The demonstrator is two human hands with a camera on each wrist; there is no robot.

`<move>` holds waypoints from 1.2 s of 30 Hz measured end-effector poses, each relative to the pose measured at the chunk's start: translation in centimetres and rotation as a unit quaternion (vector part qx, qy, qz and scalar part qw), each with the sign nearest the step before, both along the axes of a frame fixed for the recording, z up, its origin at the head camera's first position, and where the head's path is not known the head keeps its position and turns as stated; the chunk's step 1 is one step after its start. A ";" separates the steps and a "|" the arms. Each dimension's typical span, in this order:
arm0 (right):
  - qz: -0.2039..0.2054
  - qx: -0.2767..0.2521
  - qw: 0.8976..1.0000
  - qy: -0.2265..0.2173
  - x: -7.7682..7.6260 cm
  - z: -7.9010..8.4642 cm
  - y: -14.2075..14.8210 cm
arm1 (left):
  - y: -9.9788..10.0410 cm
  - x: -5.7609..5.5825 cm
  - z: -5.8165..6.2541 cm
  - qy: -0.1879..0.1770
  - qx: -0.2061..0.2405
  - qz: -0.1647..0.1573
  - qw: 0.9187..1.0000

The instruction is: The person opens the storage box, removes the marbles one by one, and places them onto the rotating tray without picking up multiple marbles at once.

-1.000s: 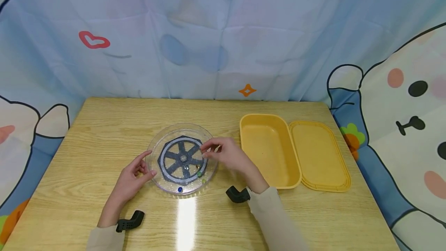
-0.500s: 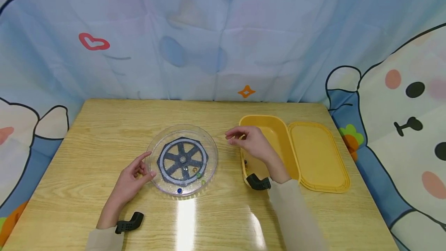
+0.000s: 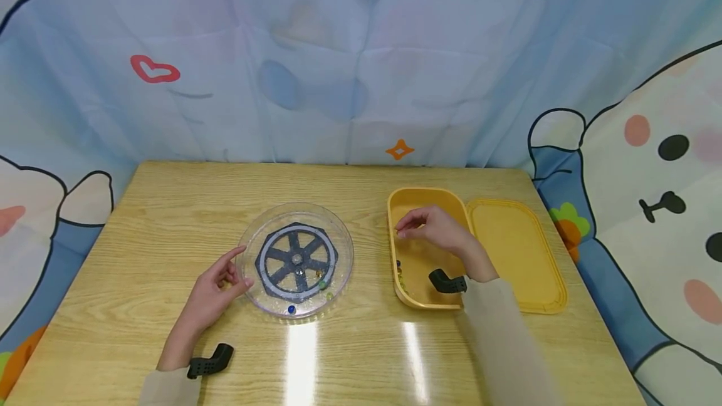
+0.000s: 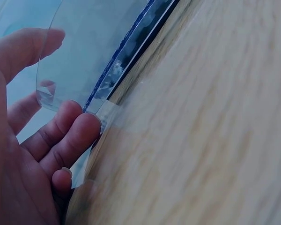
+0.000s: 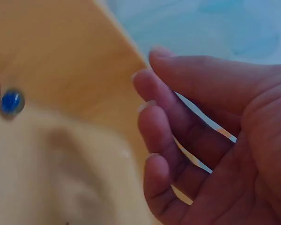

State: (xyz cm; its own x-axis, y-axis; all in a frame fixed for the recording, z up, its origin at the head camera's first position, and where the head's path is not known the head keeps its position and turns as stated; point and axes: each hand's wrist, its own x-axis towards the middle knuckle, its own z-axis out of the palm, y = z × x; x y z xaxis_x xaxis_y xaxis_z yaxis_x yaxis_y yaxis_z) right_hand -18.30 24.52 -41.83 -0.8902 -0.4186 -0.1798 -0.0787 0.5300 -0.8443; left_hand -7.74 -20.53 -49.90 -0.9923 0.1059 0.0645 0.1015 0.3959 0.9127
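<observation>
A round, clear plastic dish (image 3: 248,290) with a dark spoked wheel pattern lies on the table, left of the middle. Several glass marbles sit in it, among them a blue one (image 3: 291,309) and a green one (image 3: 322,284). My left hand (image 3: 211,287) grips the dish's left rim between thumb and fingers. Over the yellow plastic box (image 3: 431,299) is my right hand (image 3: 434,229), thumb and index fingertips close together; I cannot tell whether a marble is between them. Below it, several marbles line the box's left side, one of them a blue marble (image 5: 11,101).
A flat yellow lid (image 3: 521,255) lies against the box's right side. The wooden table (image 3: 186,205) ends at a printed blue curtain (image 3: 316,67) behind. Black wrist cameras (image 3: 210,361) jut from both cuffs.
My right hand has moved from above the dish's right part, rightward to the inside of the yellow box. The left hand stays at the dish's rim.
</observation>
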 end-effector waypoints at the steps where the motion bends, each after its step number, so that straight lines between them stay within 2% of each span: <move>1: 0.004 0.003 1.000 -0.017 -0.1 -0.1 0.2 | 0.0 0.0 0.0 0.000 -0.001 -0.001 1.000; 6: 0.048 0.026 0.996 -0.074 -0.6 -0.8 0.6 | -0.2 -0.2 -0.3 0.000 -0.009 -0.001 1.000; 10: 0.108 0.054 0.987 -0.101 -0.9 -1.5 0.7 | -0.2 -0.3 -0.5 0.001 -0.014 0.001 1.000; 13: 0.133 0.081 0.982 -0.109 -0.9 -1.9 0.5 | -0.2 -0.2 -0.5 0.000 -0.014 0.001 1.000; 15: 0.135 0.093 0.980 -0.111 -0.9 -2.1 0.4 | -0.2 -0.2 -0.4 0.002 -0.011 0.001 1.000; 19: 0.130 0.110 0.979 -0.112 -0.8 -2.3 0.0 | 0.5 0.3 1.4 -0.001 -0.015 0.002 1.000; 22: 0.126 0.122 0.978 -0.110 -0.8 -2.4 -0.3 | 0.6 0.4 1.6 -0.002 -0.019 0.004 1.000; 26: 0.123 0.132 0.978 -0.107 -0.7 -2.5 -0.6 | 0.0 0.0 -0.2 0.001 -0.009 0.000 1.000; 36: 0.124 0.136 0.978 -0.102 -0.9 -2.5 -0.6 | -0.2 -0.2 -0.6 0.001 -0.007 -0.001 1.000</move>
State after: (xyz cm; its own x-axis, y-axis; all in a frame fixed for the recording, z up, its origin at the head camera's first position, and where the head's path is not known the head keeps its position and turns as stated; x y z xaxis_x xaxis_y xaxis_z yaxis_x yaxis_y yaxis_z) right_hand -19.18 23.96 -44.37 -0.7012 -0.5291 -0.4778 -0.0772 0.7226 -0.6869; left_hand -7.95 -20.74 -50.54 -0.9919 0.1088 0.0660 0.1051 0.4079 0.9070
